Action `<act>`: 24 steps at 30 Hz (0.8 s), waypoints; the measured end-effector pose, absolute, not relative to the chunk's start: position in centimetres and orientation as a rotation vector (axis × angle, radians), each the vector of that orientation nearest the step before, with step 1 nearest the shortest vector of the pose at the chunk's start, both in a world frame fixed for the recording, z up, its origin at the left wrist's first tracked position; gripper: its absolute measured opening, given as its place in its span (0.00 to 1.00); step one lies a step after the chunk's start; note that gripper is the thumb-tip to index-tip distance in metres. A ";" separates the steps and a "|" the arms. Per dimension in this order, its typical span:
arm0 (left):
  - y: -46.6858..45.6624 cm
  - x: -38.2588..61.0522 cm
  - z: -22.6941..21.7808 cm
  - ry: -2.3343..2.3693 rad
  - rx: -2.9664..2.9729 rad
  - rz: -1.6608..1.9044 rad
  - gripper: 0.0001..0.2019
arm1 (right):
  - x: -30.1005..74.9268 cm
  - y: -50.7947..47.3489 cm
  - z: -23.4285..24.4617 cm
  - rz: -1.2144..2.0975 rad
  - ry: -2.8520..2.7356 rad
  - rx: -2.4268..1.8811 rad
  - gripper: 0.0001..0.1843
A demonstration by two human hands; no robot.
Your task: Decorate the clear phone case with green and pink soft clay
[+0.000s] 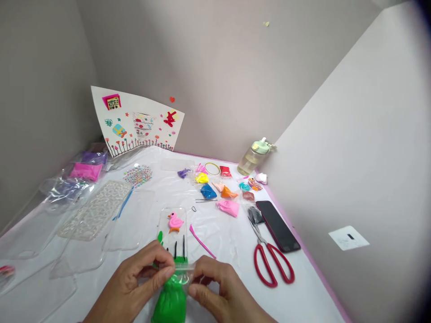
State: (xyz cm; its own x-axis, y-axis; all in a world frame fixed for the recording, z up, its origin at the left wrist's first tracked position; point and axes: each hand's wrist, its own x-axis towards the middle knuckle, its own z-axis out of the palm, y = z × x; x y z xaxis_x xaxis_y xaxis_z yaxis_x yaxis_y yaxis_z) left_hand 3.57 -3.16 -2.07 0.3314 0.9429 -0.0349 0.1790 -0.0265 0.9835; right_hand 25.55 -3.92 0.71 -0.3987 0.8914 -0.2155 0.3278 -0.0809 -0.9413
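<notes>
Between my two hands is a clear plastic bag with green modelling clay (170, 301) in its lower part. My left hand (144, 273) pinches the bag's top edge on the left, thumb against fingers. On the right, my right hand (215, 282) grips the same edge between thumb and fingers. Just beyond them lies a clear phone case (163, 215), partly hidden by my hands. A pink clay duck (175, 222) with orange feet sits on it, with thin black strips and green clay pieces below. A magenta clay strip (202, 242) lies to its right.
Red-handled scissors (266, 244) and a black phone (278, 226) lie at right. Several bagged clay lumps, such as a blue one (208, 191), sit behind. A water bottle (253, 157) stands near the wall. Clear cases (96, 208) and beads (138, 175) cover the left.
</notes>
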 end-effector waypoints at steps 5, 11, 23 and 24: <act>-3.2 3.8 -2.7 1.119 1.409 0.862 0.13 | 27.5 -1.1 1.7 1.614 -1.538 -1.331 0.13; -3.5 4.0 -2.8 1.100 1.381 0.813 0.13 | 33.3 5.6 2.2 1.233 -1.414 -1.525 0.14; -4.0 4.4 -2.8 1.052 1.327 0.838 0.11 | 35.9 12.9 4.6 0.435 -1.578 -1.760 0.20; -4.1 4.5 -2.7 1.063 1.312 0.846 0.11 | 35.2 12.9 4.6 0.420 -1.652 -1.774 0.23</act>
State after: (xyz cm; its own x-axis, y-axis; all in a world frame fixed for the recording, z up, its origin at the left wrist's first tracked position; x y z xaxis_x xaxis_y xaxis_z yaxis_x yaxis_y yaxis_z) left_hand 4.48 -4.09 -2.70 0.3208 0.9387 -0.1266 0.0879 0.1036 0.9907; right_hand 35.21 12.89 4.64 0.1475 0.9678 0.2042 0.7526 0.0242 -0.6580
